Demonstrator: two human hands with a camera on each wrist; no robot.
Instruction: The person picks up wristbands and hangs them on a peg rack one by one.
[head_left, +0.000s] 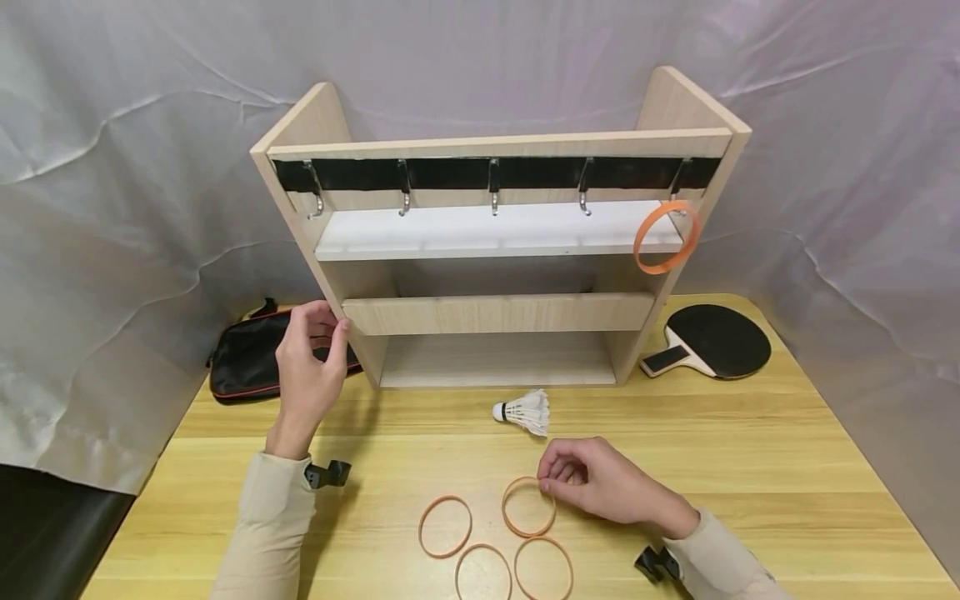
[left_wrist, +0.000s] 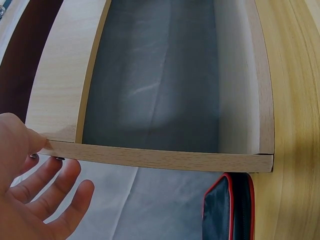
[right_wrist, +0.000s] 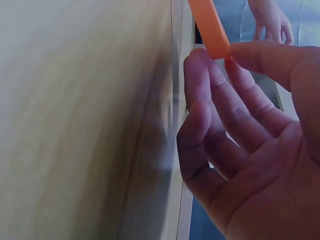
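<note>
My left hand point(head_left: 309, 362) holds the left side panel of a light wooden shelf rack point(head_left: 498, 315), thumb at the front edge. In the left wrist view that hand's fingers point(left_wrist: 55, 192) reach behind the panel point(left_wrist: 165, 159). My right hand point(head_left: 600, 482) pinches a thin orange ring point(head_left: 504, 505) at its upper right, between thumb and fingertips, low over the table. The right wrist view shows this ring's band point(right_wrist: 210, 30) rising from the fingertips. Another orange ring point(head_left: 640, 242) hangs from the rightmost hook of the rack.
Several other orange rings point(head_left: 447, 497) lie at the table's front. A shuttlecock point(head_left: 527, 411) lies before the rack. To the right is a black table tennis paddle point(head_left: 718, 340); to the left, a black case with red piping point(head_left: 247, 354). Metal hooks point(head_left: 494, 190) line a black strip.
</note>
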